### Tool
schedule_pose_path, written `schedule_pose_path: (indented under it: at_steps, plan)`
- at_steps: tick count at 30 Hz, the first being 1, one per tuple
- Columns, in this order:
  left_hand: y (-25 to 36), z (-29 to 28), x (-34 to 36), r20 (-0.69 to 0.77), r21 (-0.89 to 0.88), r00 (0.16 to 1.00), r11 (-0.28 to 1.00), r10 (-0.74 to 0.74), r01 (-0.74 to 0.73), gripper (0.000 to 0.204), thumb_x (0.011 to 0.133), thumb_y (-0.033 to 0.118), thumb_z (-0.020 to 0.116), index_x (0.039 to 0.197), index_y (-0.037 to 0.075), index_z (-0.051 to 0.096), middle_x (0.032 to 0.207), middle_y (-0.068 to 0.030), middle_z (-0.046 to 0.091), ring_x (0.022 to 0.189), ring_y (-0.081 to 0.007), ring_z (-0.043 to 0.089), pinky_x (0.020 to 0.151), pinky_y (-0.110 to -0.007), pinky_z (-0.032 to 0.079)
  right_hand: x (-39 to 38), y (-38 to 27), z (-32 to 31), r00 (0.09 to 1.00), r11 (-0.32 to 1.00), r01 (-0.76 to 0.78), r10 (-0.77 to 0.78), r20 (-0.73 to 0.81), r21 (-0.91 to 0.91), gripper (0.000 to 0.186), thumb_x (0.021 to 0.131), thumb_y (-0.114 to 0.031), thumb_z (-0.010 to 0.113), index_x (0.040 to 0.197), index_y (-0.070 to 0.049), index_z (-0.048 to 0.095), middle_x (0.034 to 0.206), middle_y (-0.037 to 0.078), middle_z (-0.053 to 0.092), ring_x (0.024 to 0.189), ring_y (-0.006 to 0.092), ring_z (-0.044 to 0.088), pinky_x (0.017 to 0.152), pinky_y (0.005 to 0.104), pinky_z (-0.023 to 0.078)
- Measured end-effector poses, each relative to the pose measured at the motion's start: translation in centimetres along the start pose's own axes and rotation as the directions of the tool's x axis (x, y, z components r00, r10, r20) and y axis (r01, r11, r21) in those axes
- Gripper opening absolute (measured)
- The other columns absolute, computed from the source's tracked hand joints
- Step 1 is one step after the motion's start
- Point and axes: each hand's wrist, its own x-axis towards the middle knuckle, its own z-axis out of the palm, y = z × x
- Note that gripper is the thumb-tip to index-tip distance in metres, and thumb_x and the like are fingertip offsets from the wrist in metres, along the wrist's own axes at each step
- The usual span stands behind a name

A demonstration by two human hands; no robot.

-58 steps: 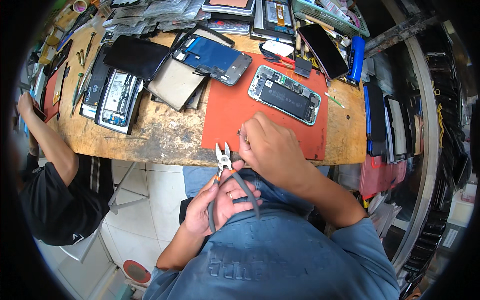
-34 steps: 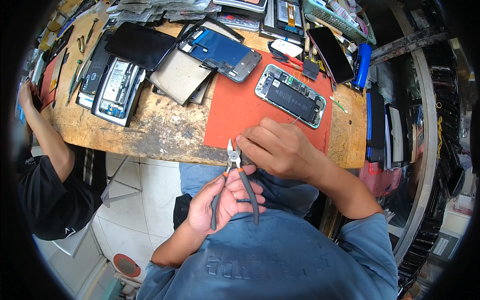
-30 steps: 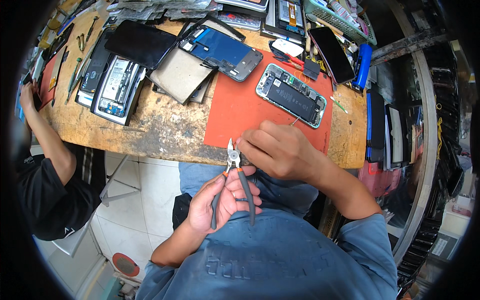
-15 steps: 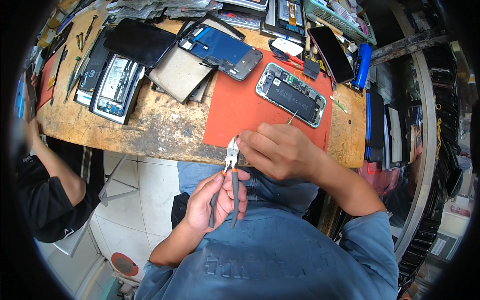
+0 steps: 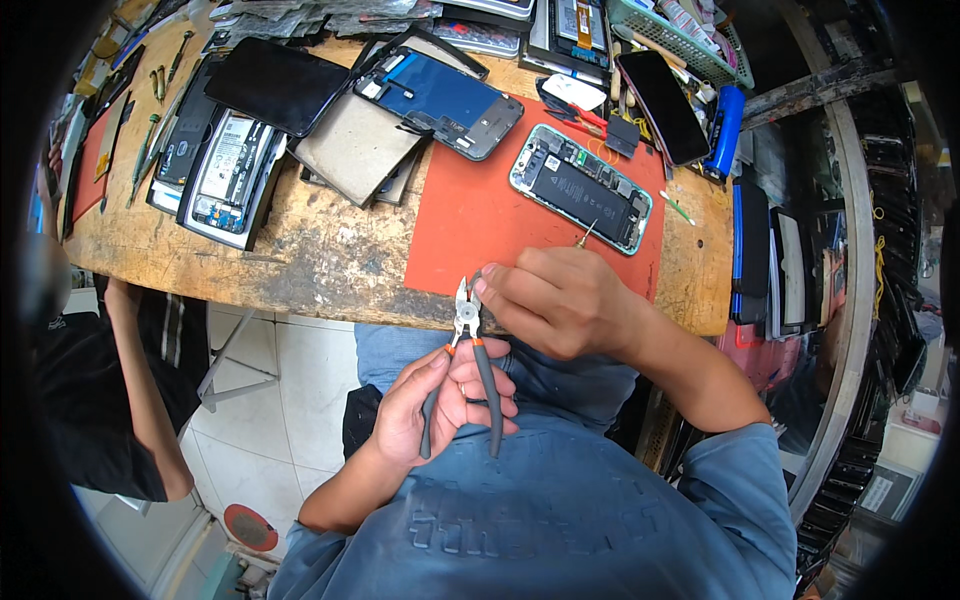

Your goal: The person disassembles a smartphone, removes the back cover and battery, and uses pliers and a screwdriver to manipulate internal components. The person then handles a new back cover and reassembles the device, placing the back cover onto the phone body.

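My left hand (image 5: 418, 395) holds diagonal cutting pliers (image 5: 467, 314) with dark grey handles and orange bands. Their handles are spread and the jaws stand apart, pointing away from me, just over the bench's front edge. My right hand (image 5: 560, 300) is closed, its thumb and fingertips pinching a small dark piece beside the jaws; whether the jaws touch it I cannot tell. From the far side of that hand sticks the thin shaft and brass-coloured collar of a slim screwdriver (image 5: 583, 238). Beyond lies an opened phone (image 5: 583, 190) with a teal frame and black battery on a red mat (image 5: 450, 240).
Phone parts lie on the wooden bench (image 5: 330, 270), among them a blue-backed screen panel (image 5: 440, 100) and an opened phone with a white battery (image 5: 232, 180). A dark phone (image 5: 665, 110) leans by a blue cylinder (image 5: 725, 130). Another person's arm (image 5: 150, 390) is at left.
The pliers' handles have spread wider, their jaws have parted and my left fingers have loosened. My right hand has barely moved. The other person's arm at left has swung downward.
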Motion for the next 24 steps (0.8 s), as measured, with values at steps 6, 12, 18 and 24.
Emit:
schedule_pose_path:
  at_steps: [6,12,18,24]
  plan:
    - [0.3,-0.3,-0.1,0.004,-0.036,1.0,0.999,0.015,-0.015,0.061,0.118,0.037,0.032,0.15,-0.012,0.045,0.115,-0.0246,0.07,0.1,-0.0358,0.075,0.086,-0.051,0.066,0.0,0.3,-0.1,0.999,0.999,0.038,-0.038,0.007,0.017,0.022,0.077,-0.008,0.079,0.096,0.002,0.076,0.099,0.008,0.07,0.071,0.015,0.062,0.051,0.0279,0.049]
    - [0.7,0.5,-0.3,-0.127,0.008,0.992,1.0,-0.009,0.01,0.054,0.116,0.035,0.037,0.14,-0.012,0.053,0.103,-0.0229,0.07,0.087,-0.0359,0.073,0.071,-0.048,0.063,0.1,0.3,-0.2,1.0,0.999,0.02,-0.021,0.012,0.035,0.022,0.076,-0.009,0.079,0.096,0.0,0.076,0.103,0.007,0.07,0.072,0.0147,0.063,0.052,0.0274,0.049]
    - [0.9,1.9,-0.2,-0.245,0.353,0.969,0.934,0.034,0.056,0.055,0.118,0.036,0.036,0.139,-0.011,0.054,0.103,-0.0202,0.069,0.086,-0.0299,0.073,0.073,-0.043,0.064,1.4,-0.7,-2.3,0.92,0.904,-0.385,0.36,0.155,0.183,0.021,0.086,-0.005,0.072,0.105,-0.002,0.065,0.106,0.013,0.064,0.098,0.029,0.065,0.076,0.0393,0.056]
    - [0.6,2.3,-0.2,-0.275,0.504,0.959,0.86,0.071,0.081,0.055,0.117,0.042,0.042,0.142,-0.005,0.056,0.105,-0.0139,0.069,0.09,-0.0225,0.072,0.078,-0.039,0.065,3.7,0.5,-6.8,0.89,0.821,-0.451,0.445,0.103,0.349,0.017,0.096,-0.001,0.067,0.111,0.001,0.06,0.103,0.018,0.062,0.102,0.0377,0.063,0.084,0.0449,0.051]
